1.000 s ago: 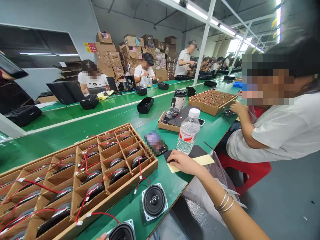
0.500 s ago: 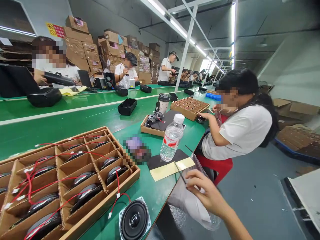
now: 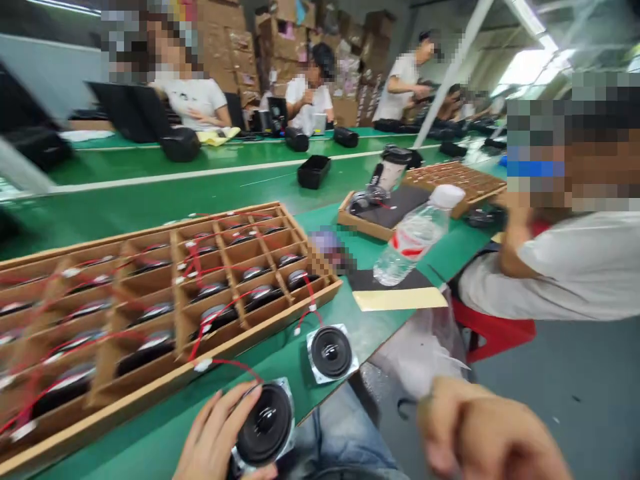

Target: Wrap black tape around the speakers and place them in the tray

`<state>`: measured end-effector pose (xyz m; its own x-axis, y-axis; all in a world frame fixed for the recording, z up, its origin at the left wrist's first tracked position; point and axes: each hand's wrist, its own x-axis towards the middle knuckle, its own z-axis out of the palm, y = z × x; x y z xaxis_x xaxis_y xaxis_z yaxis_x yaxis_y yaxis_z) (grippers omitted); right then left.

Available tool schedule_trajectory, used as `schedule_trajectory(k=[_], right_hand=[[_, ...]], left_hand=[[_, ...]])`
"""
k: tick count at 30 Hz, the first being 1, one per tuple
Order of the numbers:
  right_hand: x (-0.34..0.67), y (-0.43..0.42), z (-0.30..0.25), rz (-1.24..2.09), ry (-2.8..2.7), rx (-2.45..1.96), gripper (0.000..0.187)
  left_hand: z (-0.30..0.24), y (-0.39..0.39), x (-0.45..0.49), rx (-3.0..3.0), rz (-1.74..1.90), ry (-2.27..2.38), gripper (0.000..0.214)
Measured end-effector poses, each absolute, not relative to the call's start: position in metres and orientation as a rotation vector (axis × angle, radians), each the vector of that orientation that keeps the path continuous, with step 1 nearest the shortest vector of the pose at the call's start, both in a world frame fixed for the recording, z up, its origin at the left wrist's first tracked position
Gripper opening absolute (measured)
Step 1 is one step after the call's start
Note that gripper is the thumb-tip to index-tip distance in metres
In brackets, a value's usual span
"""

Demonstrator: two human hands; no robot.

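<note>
My left hand point(image 3: 217, 430) grips a square-framed speaker point(image 3: 265, 423) with a black cone, fingers along its left side and thumb at the bottom edge. A red wire runs from it to a white connector. My right hand point(image 3: 487, 427), blurred and with curled fingers, is off to the right, beyond the table edge. A thin, curved black strip point(image 3: 407, 405) hangs at its fingertips. On the green table between the hands lies a second speaker point(image 3: 331, 353), cone up, its red lead reaching toward the divided box.
The cardboard box point(image 3: 320, 291) with dividers holds several speakers and tangled red wires. A water bottle point(image 3: 417, 233) stands on a black sheet beside a pale yellow strip point(image 3: 400, 299). A shallow tray point(image 3: 370, 225) is behind. A co-worker sits close on the right, on a red stool point(image 3: 493, 333).
The view has swung and shifted, so the table's contents appear elsewhere. My left hand has come into view on a speaker. My right hand with the black strip has moved nearer to me.
</note>
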<state>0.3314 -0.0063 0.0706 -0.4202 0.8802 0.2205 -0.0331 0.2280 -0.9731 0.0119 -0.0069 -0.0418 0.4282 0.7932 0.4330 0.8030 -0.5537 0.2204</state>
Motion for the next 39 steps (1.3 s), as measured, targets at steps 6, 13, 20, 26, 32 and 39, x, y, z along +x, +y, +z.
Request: schedule_trajectory(k=[6, 13, 20, 26, 32, 39], right_hand=[[0.241, 0.027, 0.064, 1.843, -1.801, -0.773, 0.031], [0.196, 0.061, 0.06, 1.552, -2.195, -0.998, 0.012], [0.177, 0.077, 0.06, 1.332, -2.573, -1.012, 0.018], [0.17, 0.08, 0.06, 1.356, -2.674, -1.028, 0.02], [0.167, 0.086, 0.059, 1.397, -2.744, -1.023, 0.018], [0.163, 0.086, 0.064, 1.241, -2.836, -1.033, 0.017]], left_hand=[[-0.008, -0.035, 0.009, -2.742, -0.721, -1.737, 0.076], [0.007, -0.043, 0.005, -2.895, -0.903, -1.902, 0.082], [0.01, -0.032, 0.003, -3.047, -0.853, -2.058, 0.095], [0.005, -0.033, 0.001, -3.061, -0.879, -2.076, 0.1], [0.006, -0.031, 0.002, -3.056, -0.901, -1.966, 0.102], [0.007, -0.031, 0.002, -3.042, -0.873, -1.981, 0.098]])
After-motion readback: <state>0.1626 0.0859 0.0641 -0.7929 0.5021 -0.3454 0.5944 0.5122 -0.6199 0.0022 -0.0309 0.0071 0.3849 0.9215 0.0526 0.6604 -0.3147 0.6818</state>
